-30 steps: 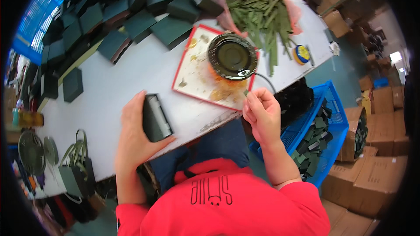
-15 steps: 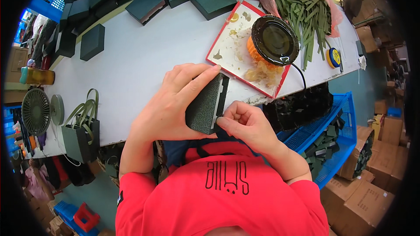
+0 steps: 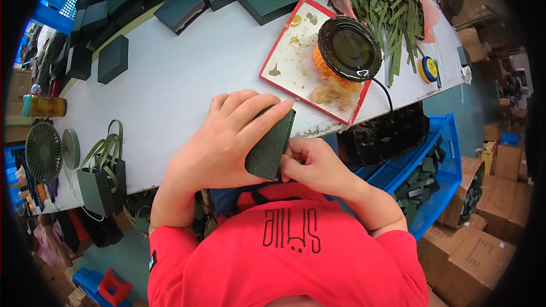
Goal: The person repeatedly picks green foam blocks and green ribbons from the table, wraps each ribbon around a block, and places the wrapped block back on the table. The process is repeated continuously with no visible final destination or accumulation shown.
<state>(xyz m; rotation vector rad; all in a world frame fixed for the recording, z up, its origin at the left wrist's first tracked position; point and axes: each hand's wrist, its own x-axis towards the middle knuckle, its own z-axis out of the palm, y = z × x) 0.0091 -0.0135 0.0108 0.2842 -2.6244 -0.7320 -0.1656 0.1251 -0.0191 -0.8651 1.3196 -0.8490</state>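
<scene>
A small dark green textured box (image 3: 269,146) is in my left hand (image 3: 219,139), held tilted above the table's front edge. My left thumb lies under its near end and the fingers wrap over its far end. My right hand (image 3: 314,163) is closed, with thumb and curled fingertips pressed together at the box's right side. The box's edge partly hides those fingertips, so whatever they pinch cannot be made out. Beyond the box, a glue pot with a black rim and orange body (image 3: 349,49) stands on a red-edged white board (image 3: 284,72) smeared with dried glue.
Dark green boxes (image 3: 179,10) line the table's far side. Green ribbon strips (image 3: 388,14) spill from a pink bag at the far right. A small green bag with handles (image 3: 102,187) and a fan (image 3: 44,152) are at left. A blue crate (image 3: 446,176) of green pieces sits below right.
The box has turned in my left hand, so its slotted right side no longer faces up into view. My right fingertips have moved in behind its right edge. The view has shifted slightly.
</scene>
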